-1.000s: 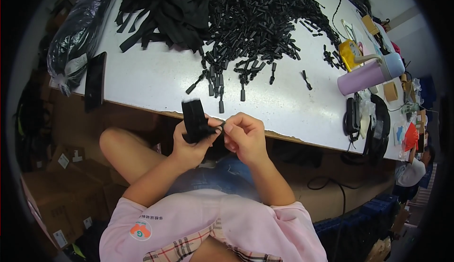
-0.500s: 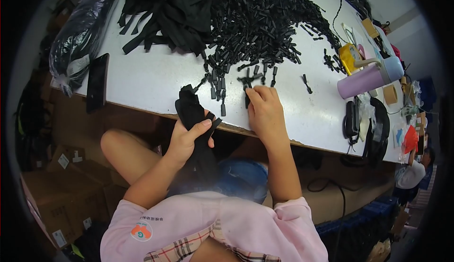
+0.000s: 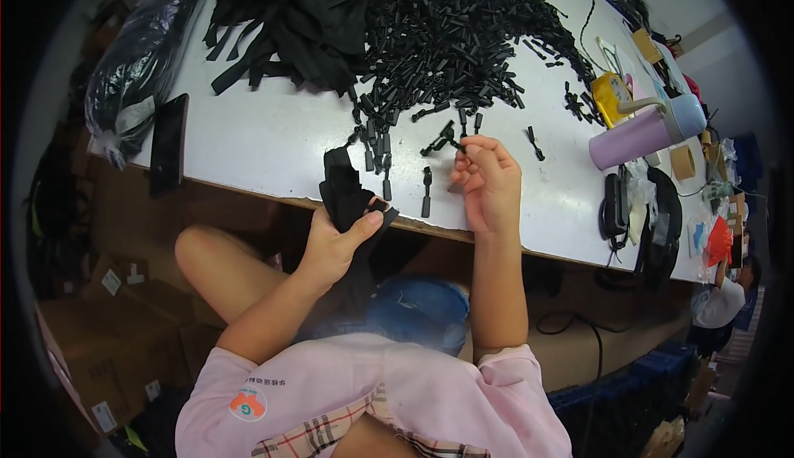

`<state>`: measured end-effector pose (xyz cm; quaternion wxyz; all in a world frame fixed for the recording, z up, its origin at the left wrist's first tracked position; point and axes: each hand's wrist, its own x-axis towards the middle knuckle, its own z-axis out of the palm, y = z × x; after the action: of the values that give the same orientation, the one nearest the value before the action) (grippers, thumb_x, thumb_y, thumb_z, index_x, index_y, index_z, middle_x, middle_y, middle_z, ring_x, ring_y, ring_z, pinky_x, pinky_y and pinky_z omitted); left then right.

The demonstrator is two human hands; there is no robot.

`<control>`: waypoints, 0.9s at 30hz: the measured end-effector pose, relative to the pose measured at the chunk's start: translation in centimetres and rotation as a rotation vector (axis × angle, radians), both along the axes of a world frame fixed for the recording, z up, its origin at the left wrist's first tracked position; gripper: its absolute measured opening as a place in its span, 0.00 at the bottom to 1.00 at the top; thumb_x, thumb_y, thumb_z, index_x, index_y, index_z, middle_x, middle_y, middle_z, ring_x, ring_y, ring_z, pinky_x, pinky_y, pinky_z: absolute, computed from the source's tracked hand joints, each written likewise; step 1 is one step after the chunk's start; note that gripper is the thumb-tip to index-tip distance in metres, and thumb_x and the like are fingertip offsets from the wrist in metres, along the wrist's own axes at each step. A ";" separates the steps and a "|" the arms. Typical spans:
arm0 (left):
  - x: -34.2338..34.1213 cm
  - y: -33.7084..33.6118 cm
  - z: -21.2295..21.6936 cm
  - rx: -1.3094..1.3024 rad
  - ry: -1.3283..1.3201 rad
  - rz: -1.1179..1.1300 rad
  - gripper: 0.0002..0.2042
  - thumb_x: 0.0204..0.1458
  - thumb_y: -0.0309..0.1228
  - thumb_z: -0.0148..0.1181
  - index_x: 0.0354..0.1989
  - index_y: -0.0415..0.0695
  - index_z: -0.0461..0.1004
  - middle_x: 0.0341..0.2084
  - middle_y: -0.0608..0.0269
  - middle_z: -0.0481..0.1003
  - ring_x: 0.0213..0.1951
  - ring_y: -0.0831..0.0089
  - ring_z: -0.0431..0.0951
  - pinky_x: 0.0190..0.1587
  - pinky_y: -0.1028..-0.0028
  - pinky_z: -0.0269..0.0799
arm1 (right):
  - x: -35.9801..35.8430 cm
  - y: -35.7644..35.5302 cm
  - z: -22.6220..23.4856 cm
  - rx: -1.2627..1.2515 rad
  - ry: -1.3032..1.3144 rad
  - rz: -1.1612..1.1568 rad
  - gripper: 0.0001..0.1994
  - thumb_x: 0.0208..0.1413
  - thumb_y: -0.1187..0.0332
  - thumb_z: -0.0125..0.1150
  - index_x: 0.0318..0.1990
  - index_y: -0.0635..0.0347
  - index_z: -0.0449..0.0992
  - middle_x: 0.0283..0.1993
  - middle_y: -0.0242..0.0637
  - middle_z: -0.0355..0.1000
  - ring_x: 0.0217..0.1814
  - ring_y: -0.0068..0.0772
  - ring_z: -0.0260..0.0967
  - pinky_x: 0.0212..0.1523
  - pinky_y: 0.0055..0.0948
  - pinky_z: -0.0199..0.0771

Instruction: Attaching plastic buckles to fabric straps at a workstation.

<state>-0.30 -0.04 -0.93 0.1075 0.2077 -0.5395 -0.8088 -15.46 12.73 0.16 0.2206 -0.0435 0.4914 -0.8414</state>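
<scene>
My left hand point(image 3: 341, 245) is closed around a bundle of black fabric strips point(image 3: 341, 185), held just off the table's front edge, the lower ends hanging toward my lap. My right hand point(image 3: 495, 189) is over the table with thumb and forefinger pinched on a small black zipper pull point(image 3: 452, 141); its other fingers are curled. Left of that hand, a single zipper pull point(image 3: 427, 192) lies upright in line with me. A loose trail of zipper pulls point(image 3: 376, 140) runs from the big pile point(image 3: 447, 36) toward my left hand.
More black strips point(image 3: 318, 20) are heaped at the far left of the white table point(image 3: 256, 144). A dark flat slab point(image 3: 169, 145) and a plastic-wrapped black bundle point(image 3: 149, 53) lie at the left edge. On the right are a purple bottle point(image 3: 628, 140), a yellow packet point(image 3: 610, 98) and a black case point(image 3: 614, 207).
My right hand has turned and shifted right, now pinching a zipper pull; one pull lies straight on the table where it was. My left hand moved slightly right with the strips.
</scene>
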 end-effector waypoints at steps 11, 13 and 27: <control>-0.4 0.6 0.1 0.066 0.065 0.067 0.08 0.40 0.25 0.61 0.29 0.39 0.71 0.26 0.67 0.72 0.28 0.83 0.70 0.32 0.83 0.66 | 7.1 -1.2 -0.4 0.064 0.316 0.175 0.05 0.45 0.81 0.53 0.32 0.67 0.68 0.31 0.33 0.65 0.32 0.17 0.63 0.34 0.16 0.66; -0.4 0.5 0.1 0.052 0.075 0.071 0.08 0.40 0.25 0.61 0.29 0.39 0.71 0.26 0.67 0.72 0.28 0.83 0.70 0.32 0.83 0.66 | 7.3 -1.3 -0.5 0.100 0.442 0.149 0.05 0.46 0.80 0.52 0.32 0.67 0.68 0.33 0.33 0.64 0.32 0.18 0.63 0.36 0.16 0.65; -0.1 0.3 -0.2 -0.218 0.185 0.101 0.08 0.43 0.24 0.56 0.33 0.39 0.70 0.24 0.68 0.71 0.27 0.84 0.68 0.31 0.84 0.64 | 7.3 -1.5 -0.7 0.296 0.743 0.161 0.06 0.41 0.81 0.55 0.30 0.66 0.70 0.29 0.36 0.67 0.29 0.22 0.65 0.29 0.17 0.66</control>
<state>-0.44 0.25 -1.17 0.2194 0.1461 -0.6007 -0.7548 -8.16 11.26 -0.53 0.0972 -0.3506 0.6485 -0.6686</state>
